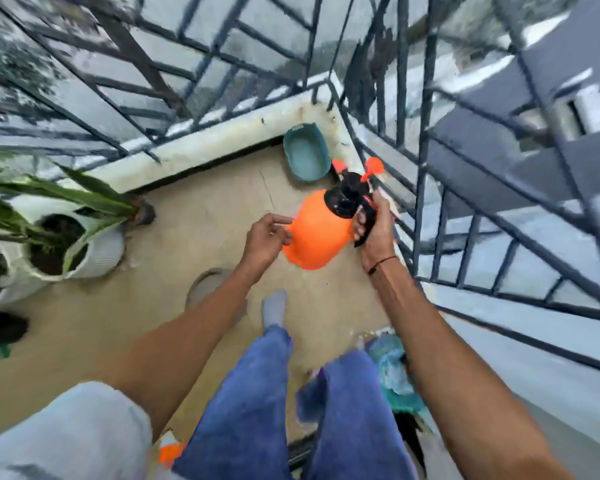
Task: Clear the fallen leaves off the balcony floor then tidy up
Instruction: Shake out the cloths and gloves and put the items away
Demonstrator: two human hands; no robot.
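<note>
Right hand (373,225): grip closed round the black pump head and trigger handle of the orange pressure sprayer (317,232), carrying it clear of the floor, bottle hanging tilted with its base toward the left. Left hand (267,237): holding nothing, fingers loosely curled, fingertips at or just beside the bottle's side; contact can't be confirmed, frame is smeared.

Risks, my read:
- All the weight hangs on the one right-hand grip at the head. If that slips, the bottle drops beside the teal basin (307,157) in the corner, or knocks the railing (426,168) just to its right.
- Bottle is tilted. If the pump head isn't screwed tight, it could leak onto the balcony floor (194,209).
- Fingers sit at the trigger, so a squeeze could spray by accident.

Pose: both arms stretched forward and down, right wrist near the railing with a dark band on it, left forearm angled in from the lower left. Person is standing, blue jeans, one foot forward.

Task thing: no fallen leaves readable on the visible floor, blur may hide them. So this looks like the tidy-up part. White planters (84,244) with long green leaves stand well apart at left; a teal heap (394,372) lies by the right leg.
</note>
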